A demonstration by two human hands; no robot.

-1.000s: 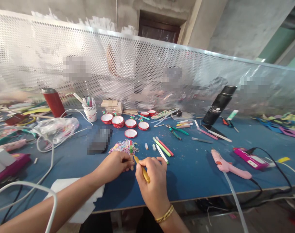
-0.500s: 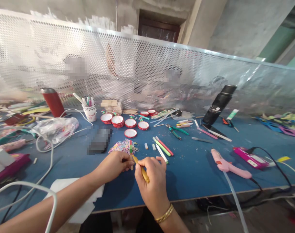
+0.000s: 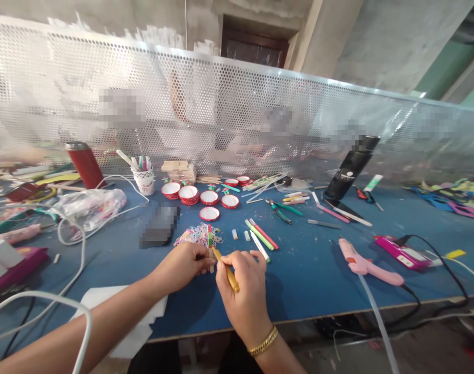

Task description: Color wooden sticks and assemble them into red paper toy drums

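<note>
Between the fingers of my left hand stands a wooden craft stick, its upper end coloured in red, green and white bands. My right hand is closed around a yellow-brown marker, whose tip meets the stick or sits right beside it. Just beyond my fingers lies a tangle of pastel string. Right of it are two loose pen caps and several markers in green, red and white.
Red-rimmed paper cups stand farther back. A phone lies left, near a white cup of pens. Green-handled pliers sit right of centre. A pink glue gun and a black bottle are at right. White cables loop at left.
Hardly anything differs. My right hand and the marker have shifted very slightly up and left; my left hand keeps the stick in the same place.
</note>
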